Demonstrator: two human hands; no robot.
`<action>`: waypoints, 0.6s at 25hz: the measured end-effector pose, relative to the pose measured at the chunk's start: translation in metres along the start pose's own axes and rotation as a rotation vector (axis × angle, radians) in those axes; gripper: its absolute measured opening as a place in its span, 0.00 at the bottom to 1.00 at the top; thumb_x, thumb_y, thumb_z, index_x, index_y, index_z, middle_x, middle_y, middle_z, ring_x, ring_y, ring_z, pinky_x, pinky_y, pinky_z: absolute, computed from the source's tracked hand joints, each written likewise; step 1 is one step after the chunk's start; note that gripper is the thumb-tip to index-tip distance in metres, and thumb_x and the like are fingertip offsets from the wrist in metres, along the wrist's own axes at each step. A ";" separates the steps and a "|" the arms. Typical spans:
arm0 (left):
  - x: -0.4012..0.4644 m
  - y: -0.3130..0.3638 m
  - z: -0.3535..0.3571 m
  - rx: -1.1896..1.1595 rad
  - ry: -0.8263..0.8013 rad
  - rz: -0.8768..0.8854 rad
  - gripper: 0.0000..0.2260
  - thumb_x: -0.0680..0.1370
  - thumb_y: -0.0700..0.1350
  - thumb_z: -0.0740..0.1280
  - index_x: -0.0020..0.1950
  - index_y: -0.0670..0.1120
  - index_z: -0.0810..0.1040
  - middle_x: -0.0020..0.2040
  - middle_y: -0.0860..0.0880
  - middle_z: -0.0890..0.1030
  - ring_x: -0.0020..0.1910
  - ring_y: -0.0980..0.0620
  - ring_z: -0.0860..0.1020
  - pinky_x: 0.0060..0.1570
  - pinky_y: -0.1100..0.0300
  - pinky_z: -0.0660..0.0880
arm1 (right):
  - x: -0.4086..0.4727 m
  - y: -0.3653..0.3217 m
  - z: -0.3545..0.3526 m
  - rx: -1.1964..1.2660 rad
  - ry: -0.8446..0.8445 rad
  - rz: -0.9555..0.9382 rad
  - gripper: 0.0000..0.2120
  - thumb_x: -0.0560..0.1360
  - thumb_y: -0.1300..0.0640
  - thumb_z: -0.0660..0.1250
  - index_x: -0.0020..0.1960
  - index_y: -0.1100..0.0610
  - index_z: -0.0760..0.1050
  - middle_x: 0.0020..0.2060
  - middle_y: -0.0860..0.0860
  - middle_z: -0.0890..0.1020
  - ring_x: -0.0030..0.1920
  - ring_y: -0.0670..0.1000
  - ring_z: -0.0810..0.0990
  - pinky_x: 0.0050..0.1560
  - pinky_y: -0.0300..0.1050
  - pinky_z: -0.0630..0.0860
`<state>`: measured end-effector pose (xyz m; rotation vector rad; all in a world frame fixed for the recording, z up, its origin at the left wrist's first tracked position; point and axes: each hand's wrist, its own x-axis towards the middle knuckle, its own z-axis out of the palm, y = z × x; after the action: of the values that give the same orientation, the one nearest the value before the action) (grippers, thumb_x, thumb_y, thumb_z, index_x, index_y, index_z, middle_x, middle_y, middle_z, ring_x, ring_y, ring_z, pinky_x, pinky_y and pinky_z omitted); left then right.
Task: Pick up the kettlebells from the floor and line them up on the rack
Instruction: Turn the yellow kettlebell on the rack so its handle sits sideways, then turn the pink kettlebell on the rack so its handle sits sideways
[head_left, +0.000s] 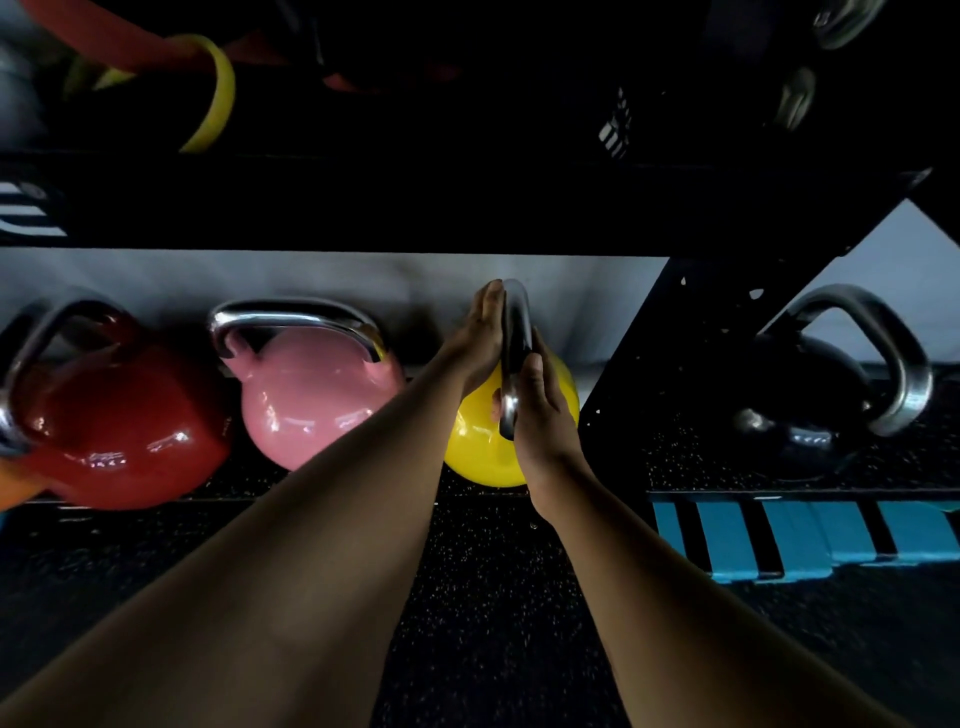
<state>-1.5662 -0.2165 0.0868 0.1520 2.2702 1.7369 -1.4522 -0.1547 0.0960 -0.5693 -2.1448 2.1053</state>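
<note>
Both my hands are on the chrome handle (514, 358) of the glossy yellow kettlebell (485, 447), just right of the centre of the frame. My left hand (478, 338) lies flat against the handle's left side with the fingers straight and pointing up, not curled around it. My right hand (543, 415) presses the handle's right side lower down, palm in, fingers only loosely bent, so the handle is sandwiched between two open palms rather than gripped in a fist. The handle stands edge-on to me, a thin bright arc.

The yellow kettlebell sits on the lowest shelf of the black metal rack (467, 208), at the right end of a row. Just left of it is a glossy pink kettlebell with a chrome handle (311, 400), and beyond that, at the left of the frame, a glossy dark red kettlebell with a chrome handle (114, 426). The pink and red ones stand close together; I cannot tell whether they touch.

At the right of the frame, past the rack's slanted black brace (670, 332), a black kettlebell with a chrome handle (810, 405) rests on the dark speckled rubber floor (493, 623). Below it lies a blue and black striped band (779, 535). In the upper left, a yellow loop band (218, 98) hangs on the upper shelf.
</note>
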 end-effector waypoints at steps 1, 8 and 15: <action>-0.001 0.002 0.000 0.024 -0.004 -0.001 0.22 0.84 0.52 0.46 0.77 0.47 0.57 0.78 0.46 0.60 0.77 0.50 0.57 0.70 0.63 0.51 | 0.001 -0.001 -0.001 -0.013 0.002 0.000 0.22 0.83 0.43 0.48 0.76 0.42 0.60 0.67 0.58 0.76 0.61 0.58 0.75 0.67 0.63 0.70; -0.008 0.026 -0.018 0.355 -0.036 -0.021 0.22 0.84 0.51 0.47 0.76 0.44 0.61 0.77 0.44 0.62 0.75 0.47 0.60 0.61 0.69 0.57 | 0.003 -0.003 -0.003 -0.080 -0.008 -0.025 0.21 0.84 0.46 0.48 0.75 0.46 0.63 0.53 0.57 0.79 0.45 0.54 0.80 0.48 0.48 0.78; -0.045 0.033 -0.083 1.181 -0.024 0.199 0.19 0.80 0.57 0.54 0.70 0.55 0.69 0.71 0.48 0.71 0.71 0.42 0.65 0.69 0.33 0.52 | 0.032 -0.061 -0.038 -1.035 -0.090 -0.398 0.23 0.78 0.50 0.62 0.73 0.49 0.64 0.65 0.60 0.69 0.65 0.64 0.67 0.59 0.55 0.69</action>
<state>-1.5491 -0.2960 0.1453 0.6173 2.9937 0.2218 -1.4826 -0.1073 0.1516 -0.0507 -2.9641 0.7328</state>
